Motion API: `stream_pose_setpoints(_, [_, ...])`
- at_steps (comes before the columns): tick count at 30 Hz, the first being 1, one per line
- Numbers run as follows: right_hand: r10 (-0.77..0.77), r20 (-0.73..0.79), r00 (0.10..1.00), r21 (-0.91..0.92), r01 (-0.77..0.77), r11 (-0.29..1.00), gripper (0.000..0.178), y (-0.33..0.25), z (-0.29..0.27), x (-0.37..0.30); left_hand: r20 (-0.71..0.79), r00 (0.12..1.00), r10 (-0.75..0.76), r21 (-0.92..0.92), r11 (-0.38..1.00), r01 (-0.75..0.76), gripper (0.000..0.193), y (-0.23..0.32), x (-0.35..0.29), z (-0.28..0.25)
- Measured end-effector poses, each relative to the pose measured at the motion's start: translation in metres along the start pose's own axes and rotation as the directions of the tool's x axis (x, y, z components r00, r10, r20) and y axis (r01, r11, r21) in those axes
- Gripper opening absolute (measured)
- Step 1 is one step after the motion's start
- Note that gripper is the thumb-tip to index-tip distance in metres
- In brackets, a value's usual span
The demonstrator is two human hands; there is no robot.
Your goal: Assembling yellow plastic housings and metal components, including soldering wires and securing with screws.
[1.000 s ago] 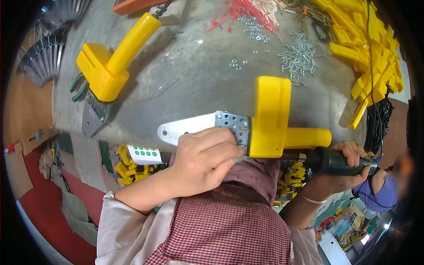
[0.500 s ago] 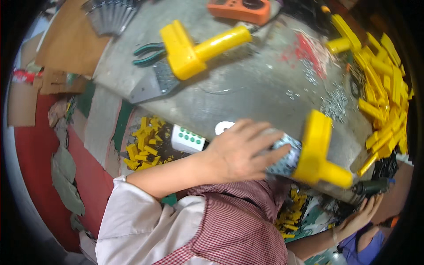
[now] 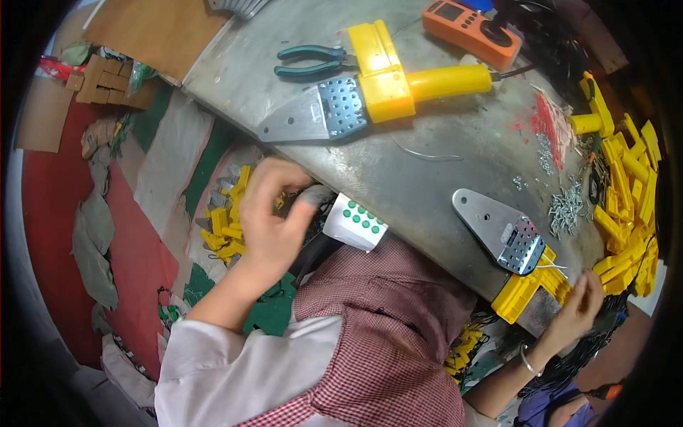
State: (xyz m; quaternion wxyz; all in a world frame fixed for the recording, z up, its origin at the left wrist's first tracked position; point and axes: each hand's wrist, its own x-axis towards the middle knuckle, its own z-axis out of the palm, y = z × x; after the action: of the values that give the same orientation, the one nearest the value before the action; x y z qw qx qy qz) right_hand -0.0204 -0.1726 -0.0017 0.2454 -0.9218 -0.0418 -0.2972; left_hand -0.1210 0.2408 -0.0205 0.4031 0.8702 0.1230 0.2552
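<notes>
My left hand (image 3: 274, 213) is off the bench's front edge, a little blurred, its bent fingers apart from the thumb. A grey rounded patch is at the thumb tip; I cannot tell what it is. On the bench lies a pipe welding iron (image 3: 498, 231) with a silver pointed plate, perforated guard and yellow handle shell (image 3: 523, 288), hollow side up, pale wires sticking out. My right hand (image 3: 578, 309) is at the shell's handle end, fingers blurred; touching or holding is unclear. A second welding iron (image 3: 388, 85), yellow-handled and whole, lies farther back.
Teal-handled pliers (image 3: 309, 60) and an orange multimeter (image 3: 469, 32) lie at the back. Loose screws (image 3: 565, 206) and a heap of yellow shells (image 3: 629, 206) are at the right. A white box with green dots (image 3: 356, 222) adjoins the front edge; yellow parts (image 3: 226, 231) sit below, left.
My left hand has left the nearer welding iron and moved left past the bench edge. The iron's shell now shows its hollow side. My right hand has come up to the handle. The view has shifted.
</notes>
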Motion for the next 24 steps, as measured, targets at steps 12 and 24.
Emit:
stream_pose_setpoints(12, [-0.580, 0.648, 0.494, 0.572, 0.187, 0.798, 0.015, -0.231, 0.112, -0.036, 0.431, 0.859, -0.275, -0.397, 0.797, 0.455, 0.021, -0.016, -0.036, 0.008])
stream_pose_setpoints(24, [-0.507, 0.725, 0.467, 0.509, 0.133, 0.850, 0.007, -0.242, 0.109, -0.011, 0.367, 0.927, -0.080, -0.272, 0.944, 0.189, 0.024, -0.018, -0.027, 0.002])
